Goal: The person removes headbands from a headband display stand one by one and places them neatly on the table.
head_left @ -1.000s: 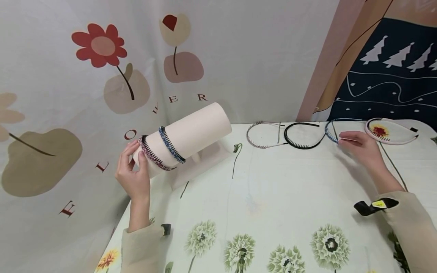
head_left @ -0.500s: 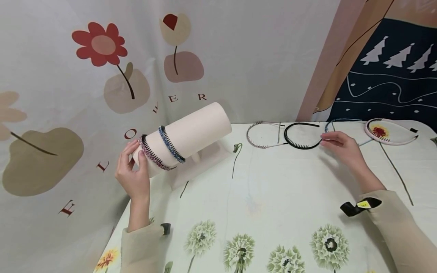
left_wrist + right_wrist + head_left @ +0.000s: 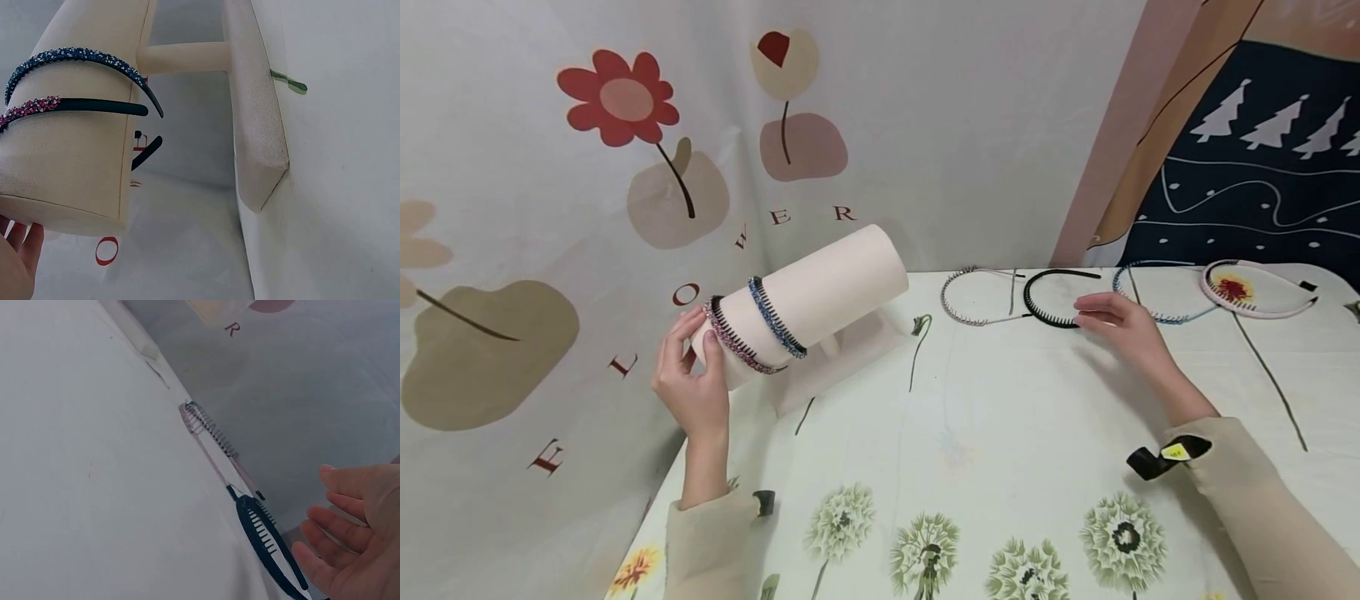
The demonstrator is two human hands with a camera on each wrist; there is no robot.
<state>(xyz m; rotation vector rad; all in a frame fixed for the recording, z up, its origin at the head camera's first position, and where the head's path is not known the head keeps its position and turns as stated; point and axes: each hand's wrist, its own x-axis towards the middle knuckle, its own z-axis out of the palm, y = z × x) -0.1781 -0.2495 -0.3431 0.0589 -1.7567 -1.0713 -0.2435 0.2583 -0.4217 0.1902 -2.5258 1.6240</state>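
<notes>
In the head view my left hand (image 3: 691,385) grips the near left end of a pale cylindrical headband stand (image 3: 842,275), thumb and fingers spread over its edge. Two toothed headbands sit around that roll: a pink beaded headband (image 3: 737,346) close to my fingers, and a blue beaded headband (image 3: 777,323) further along. The left wrist view shows fingertips (image 3: 31,250) at the roll's lower end. My right hand (image 3: 1123,333) is beside a plain black headband (image 3: 1033,304) on the table; fingers loosely bent, nothing held. The right wrist view shows these fingers apart from it.
Along the table's back lie a thin pinkish headband (image 3: 951,308) to the left of the black one, then a light blue headband (image 3: 1168,317) and a pale pink headband (image 3: 1262,313) to the right. A printed cloth (image 3: 985,125) hangs behind.
My right hand has moved left from the light blue headband to the black one, with nothing in it. My left hand and the stand have stayed put.
</notes>
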